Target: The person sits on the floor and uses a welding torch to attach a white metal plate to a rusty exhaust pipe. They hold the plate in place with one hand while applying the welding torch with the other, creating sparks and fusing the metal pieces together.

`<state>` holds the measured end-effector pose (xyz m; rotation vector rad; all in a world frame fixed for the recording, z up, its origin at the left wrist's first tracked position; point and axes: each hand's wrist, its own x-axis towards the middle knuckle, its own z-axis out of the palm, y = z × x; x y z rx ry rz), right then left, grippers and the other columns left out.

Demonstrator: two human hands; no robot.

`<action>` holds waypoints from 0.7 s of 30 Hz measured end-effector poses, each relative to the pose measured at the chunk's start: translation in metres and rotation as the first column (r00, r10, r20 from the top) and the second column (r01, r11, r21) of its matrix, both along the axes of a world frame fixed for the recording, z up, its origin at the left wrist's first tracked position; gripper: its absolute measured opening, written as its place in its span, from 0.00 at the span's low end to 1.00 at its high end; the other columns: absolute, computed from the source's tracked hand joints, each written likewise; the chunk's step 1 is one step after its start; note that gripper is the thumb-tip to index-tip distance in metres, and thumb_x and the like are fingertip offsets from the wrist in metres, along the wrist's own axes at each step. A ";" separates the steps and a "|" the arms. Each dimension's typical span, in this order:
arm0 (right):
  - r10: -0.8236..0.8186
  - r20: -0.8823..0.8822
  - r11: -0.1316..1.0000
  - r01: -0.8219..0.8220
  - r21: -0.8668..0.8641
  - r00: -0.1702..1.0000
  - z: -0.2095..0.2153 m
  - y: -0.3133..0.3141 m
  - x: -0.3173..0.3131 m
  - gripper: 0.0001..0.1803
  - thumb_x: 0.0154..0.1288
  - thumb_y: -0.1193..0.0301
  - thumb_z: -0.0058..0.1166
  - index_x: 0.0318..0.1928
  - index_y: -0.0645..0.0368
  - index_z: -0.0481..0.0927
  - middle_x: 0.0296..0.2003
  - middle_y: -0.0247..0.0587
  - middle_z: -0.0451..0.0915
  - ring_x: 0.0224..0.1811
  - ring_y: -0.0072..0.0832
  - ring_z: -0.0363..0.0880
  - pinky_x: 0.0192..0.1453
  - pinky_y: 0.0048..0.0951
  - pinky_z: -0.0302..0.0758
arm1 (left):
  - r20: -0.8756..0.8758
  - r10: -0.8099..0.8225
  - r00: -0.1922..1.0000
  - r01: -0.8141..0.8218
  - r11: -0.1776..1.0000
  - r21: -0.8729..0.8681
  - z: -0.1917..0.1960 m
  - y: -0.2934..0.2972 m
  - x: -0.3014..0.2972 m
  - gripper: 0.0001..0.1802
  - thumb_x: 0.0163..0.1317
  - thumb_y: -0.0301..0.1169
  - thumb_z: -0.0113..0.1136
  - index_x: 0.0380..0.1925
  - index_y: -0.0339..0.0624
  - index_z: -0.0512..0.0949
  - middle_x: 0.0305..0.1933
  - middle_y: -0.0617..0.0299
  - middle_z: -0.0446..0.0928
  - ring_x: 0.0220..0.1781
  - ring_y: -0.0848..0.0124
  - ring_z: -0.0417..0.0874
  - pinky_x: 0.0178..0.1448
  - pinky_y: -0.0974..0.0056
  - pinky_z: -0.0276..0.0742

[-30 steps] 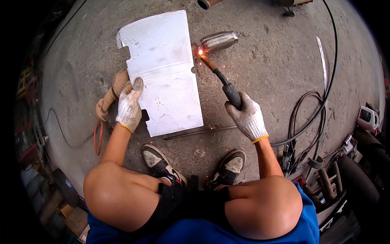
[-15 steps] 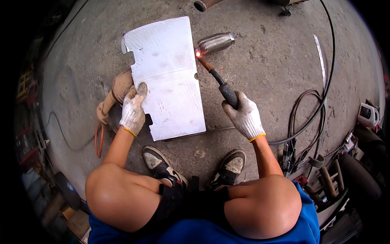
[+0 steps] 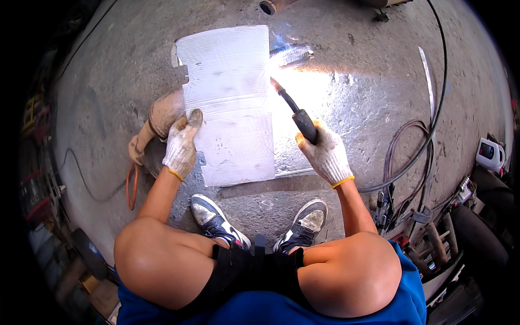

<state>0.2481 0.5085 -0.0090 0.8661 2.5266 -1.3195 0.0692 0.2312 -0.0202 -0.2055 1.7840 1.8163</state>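
In a white knit glove, my left hand (image 3: 182,142) grips the left edge of a white cardboard sheet (image 3: 230,119), thumb on top. My right hand (image 3: 325,153), gloved the same way, is closed around the dark handle of a welding torch (image 3: 305,123). The torch neck points away from me, its tip near the sheet's right edge. A brilliant arc glares there, at the near left end of a braided metal flex pipe (image 3: 295,56). The sheet covers part of the glare and the pipe's left end. A rusty bent pipe (image 3: 165,115) lies behind my left hand, partly under the sheet.
A black cable (image 3: 445,65) curves down the right side to the torch. Coiled hoses (image 3: 403,141), a metal strip (image 3: 426,73) and a white plastic bottle (image 3: 490,154) lie at the right. An orange loop (image 3: 131,187) lies left. Another pipe end (image 3: 267,7) shows at the far edge.
The small red glow at the torch tip has become a bright arc lighting the floor, with bluish smoke. My left hand has shifted the cardboard sheet right, over the pipe's left end.
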 end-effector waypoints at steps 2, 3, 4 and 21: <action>-0.011 -0.007 0.999 0.011 0.040 1.000 -0.004 -0.001 0.002 0.21 0.68 0.55 0.62 0.49 0.59 0.79 0.33 0.56 0.85 0.39 0.54 0.86 0.46 0.48 0.81 | -0.005 -0.016 1.000 0.016 1.000 -0.007 0.001 -0.001 0.000 0.25 0.72 0.39 0.67 0.60 0.32 0.77 0.56 0.58 0.82 0.54 0.71 0.81 0.61 0.65 0.76; -0.014 -0.013 0.998 0.015 0.057 1.000 -0.005 -0.001 0.002 0.21 0.68 0.54 0.62 0.49 0.59 0.79 0.33 0.56 0.85 0.39 0.54 0.86 0.45 0.48 0.81 | -0.016 -0.020 1.000 0.020 1.000 -0.005 0.000 -0.001 0.000 0.25 0.72 0.39 0.66 0.60 0.31 0.77 0.55 0.58 0.82 0.54 0.72 0.81 0.62 0.66 0.76; -0.004 0.013 0.998 0.003 0.065 1.000 -0.005 -0.001 0.002 0.21 0.68 0.54 0.62 0.49 0.59 0.79 0.33 0.56 0.85 0.39 0.54 0.86 0.45 0.48 0.81 | -0.026 -0.024 0.999 0.024 1.000 -0.003 0.000 -0.001 0.000 0.25 0.72 0.39 0.66 0.60 0.31 0.77 0.55 0.58 0.82 0.54 0.72 0.81 0.62 0.66 0.76; -0.035 -0.024 0.999 0.036 0.036 0.999 -0.006 0.004 0.010 0.20 0.64 0.59 0.62 0.52 0.56 0.81 0.33 0.57 0.85 0.39 0.56 0.86 0.44 0.49 0.81 | -0.056 0.050 0.997 -0.050 0.999 -0.008 -0.008 -0.005 -0.003 0.27 0.73 0.43 0.65 0.60 0.32 0.78 0.55 0.59 0.82 0.54 0.73 0.82 0.61 0.66 0.76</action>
